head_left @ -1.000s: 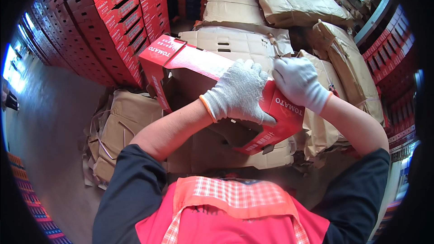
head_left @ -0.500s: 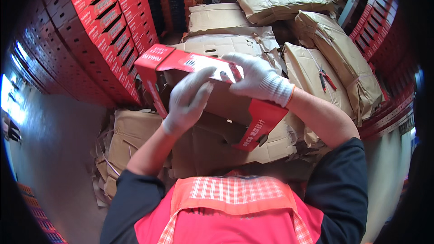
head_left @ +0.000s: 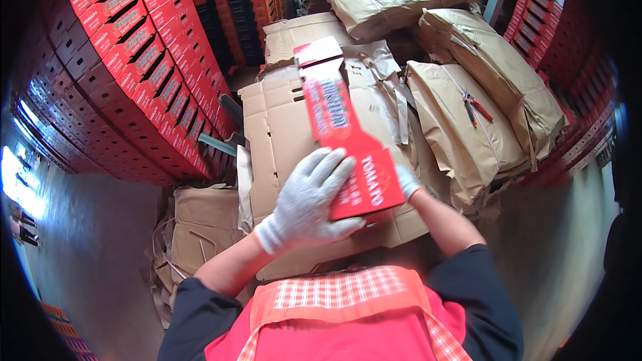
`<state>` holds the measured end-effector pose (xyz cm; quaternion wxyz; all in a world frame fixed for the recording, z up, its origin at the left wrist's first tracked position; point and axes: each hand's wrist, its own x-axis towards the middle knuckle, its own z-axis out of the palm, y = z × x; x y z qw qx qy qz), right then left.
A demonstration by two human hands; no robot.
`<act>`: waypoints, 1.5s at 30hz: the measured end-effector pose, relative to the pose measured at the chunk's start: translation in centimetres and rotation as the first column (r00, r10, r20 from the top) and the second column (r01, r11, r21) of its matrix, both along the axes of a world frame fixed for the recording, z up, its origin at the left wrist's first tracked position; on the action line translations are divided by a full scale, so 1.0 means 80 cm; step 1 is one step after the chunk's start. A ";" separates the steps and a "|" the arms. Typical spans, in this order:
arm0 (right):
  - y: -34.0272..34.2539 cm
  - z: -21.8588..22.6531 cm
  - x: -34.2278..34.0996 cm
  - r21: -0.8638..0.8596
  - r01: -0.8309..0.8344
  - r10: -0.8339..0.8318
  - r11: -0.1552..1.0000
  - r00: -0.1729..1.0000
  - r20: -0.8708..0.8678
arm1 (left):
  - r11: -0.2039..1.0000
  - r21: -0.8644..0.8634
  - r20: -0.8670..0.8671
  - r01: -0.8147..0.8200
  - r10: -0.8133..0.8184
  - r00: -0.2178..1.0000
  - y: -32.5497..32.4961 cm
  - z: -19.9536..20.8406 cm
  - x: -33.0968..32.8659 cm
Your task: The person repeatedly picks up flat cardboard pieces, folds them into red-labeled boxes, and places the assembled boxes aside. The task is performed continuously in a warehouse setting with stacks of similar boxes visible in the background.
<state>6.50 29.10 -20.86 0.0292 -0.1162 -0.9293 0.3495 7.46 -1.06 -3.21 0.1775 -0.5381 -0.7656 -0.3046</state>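
Observation:
A red cardboard box (head_left: 328,104) stands on its side above the flat brown cardboard, its long printed wall facing up and running away from me. My left hand (head_left: 309,199), in a pale knitted glove, grips the near left corner, with fingers over the top face and thumb along the near edge. On the box's right side is my right hand (head_left: 406,182), also gloved; the box hides most of its fingers. Beneath lies a stack of flat brown cardboard blanks (head_left: 271,127) with slots and cut edges.
Tall stacks of red boxes (head_left: 127,33) rise at the left, with more red boxes (head_left: 533,13) at the far right. Paper-wrapped bundles (head_left: 461,134) lie right of the blanks, one carrying red-handled pliers (head_left: 476,108). Another wrapped bundle (head_left: 204,224) sits near left. Orange and dark crates (head_left: 234,7) stand behind.
The box has turned from lying crosswise to pointing away from me. My right hand has moved from its far side down to its near right side; my left hand has shifted nearer.

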 end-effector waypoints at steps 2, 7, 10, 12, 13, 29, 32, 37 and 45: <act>0.021 0.067 0.002 -0.218 0.129 -0.211 0.967 0.886 -0.413 | 0.991 0.127 -0.068 0.029 -0.020 0.997 0.042 -0.006 0.010; -0.027 0.232 0.060 -0.234 -0.358 0.058 0.904 0.645 -0.762 | 0.888 0.450 -0.051 0.090 -0.076 0.996 0.103 -0.032 0.015; -0.073 0.289 0.075 0.369 -0.374 0.518 0.851 0.714 -0.471 | 0.819 0.567 -0.066 0.089 -0.063 0.996 0.110 -0.047 0.016; -0.091 0.308 0.072 0.401 -0.360 0.492 0.842 0.817 -0.300 | 0.792 0.610 0.036 -0.003 -0.024 0.999 0.112 -0.056 0.021; -0.094 0.313 0.066 0.270 -0.312 0.346 0.911 0.934 -0.092 | 0.801 0.592 0.104 -0.088 0.032 0.994 0.112 -0.060 0.026; -0.214 0.305 -0.004 0.060 -0.706 0.658 0.705 0.621 -0.425 | 0.768 0.626 0.384 -0.132 -0.156 0.910 0.020 -0.100 0.024; -0.208 0.301 0.004 -0.049 -0.700 0.630 0.712 0.668 -0.396 | 0.900 0.435 -0.090 0.019 0.022 0.996 -0.086 -0.110 0.000; -0.214 0.187 0.013 0.143 -0.804 0.757 0.577 0.592 0.277 | 0.874 0.247 0.339 -0.417 0.325 0.883 -0.205 -0.161 0.024; -0.193 0.077 0.048 0.579 -0.441 0.625 0.686 0.764 -0.158 | 0.993 0.116 0.192 0.013 -0.036 0.981 -0.078 -0.178 0.038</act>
